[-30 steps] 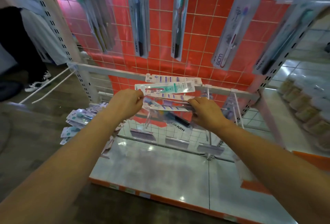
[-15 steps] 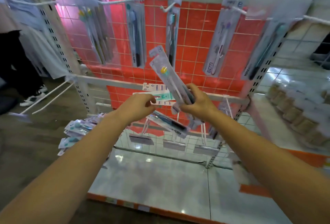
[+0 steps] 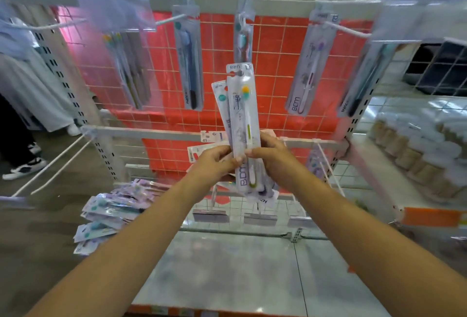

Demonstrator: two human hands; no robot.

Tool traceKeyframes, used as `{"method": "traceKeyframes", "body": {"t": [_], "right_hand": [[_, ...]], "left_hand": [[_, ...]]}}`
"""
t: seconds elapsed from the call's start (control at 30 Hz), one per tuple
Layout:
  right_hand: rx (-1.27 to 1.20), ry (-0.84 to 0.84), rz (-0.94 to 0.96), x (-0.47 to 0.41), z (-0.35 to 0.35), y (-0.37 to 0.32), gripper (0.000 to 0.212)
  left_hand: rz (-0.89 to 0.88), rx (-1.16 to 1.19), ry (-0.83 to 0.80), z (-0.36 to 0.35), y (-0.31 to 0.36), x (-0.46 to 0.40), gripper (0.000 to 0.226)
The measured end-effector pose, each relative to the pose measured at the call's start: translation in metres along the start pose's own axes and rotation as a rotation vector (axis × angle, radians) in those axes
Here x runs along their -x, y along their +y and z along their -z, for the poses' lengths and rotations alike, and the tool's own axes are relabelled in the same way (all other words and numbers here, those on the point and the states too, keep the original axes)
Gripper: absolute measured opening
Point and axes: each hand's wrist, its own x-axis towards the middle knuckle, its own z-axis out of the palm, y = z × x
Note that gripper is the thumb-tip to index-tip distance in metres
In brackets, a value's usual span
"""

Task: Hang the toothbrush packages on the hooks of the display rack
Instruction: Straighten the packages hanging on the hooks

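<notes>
Lower centre: left hand (image 3: 217,162) and right hand (image 3: 271,157) meeting, fingers curled and pinching an upright package (image 3: 243,116) from either side, thumbs on its front. A second package (image 3: 221,104) fanned just behind on the left, more sticking out below the hands; which hand grips those, hard to tell. Fingertips behind the packs hidden. Lower left, a loose pile (image 3: 111,213) on the floor, blurred. Beyond, the rack (image 3: 161,132) with red grid backing. Across the top, hooks (image 3: 174,18) carrying hung packages (image 3: 189,63); outermost ones blurred and cut off at the frame edges.
</notes>
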Motion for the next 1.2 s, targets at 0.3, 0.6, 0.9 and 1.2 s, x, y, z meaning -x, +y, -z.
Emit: {"method": "traceKeyframes", "body": {"t": [0.3, 0.6, 0.9, 1.2], "right_hand": [[0.173, 0.210, 0.150, 0.004, -0.030, -0.011, 0.031], [0.106, 0.238, 0.196, 0.007, -0.035, -0.021, 0.052], [0.115, 0.236, 0.182, 0.015, -0.027, -0.019, 0.038], [0.093, 0.268, 0.182, 0.020, -0.016, -0.025, 0.039]], "left_hand": [[-0.085, 0.131, 0.122, 0.000, 0.009, -0.005, 0.018], [-0.115, 0.142, 0.093, 0.011, 0.017, 0.004, 0.030], [-0.071, 0.168, 0.181, 0.005, 0.017, 0.009, 0.022], [-0.045, 0.123, 0.128, 0.008, 0.027, 0.007, 0.014]]}}
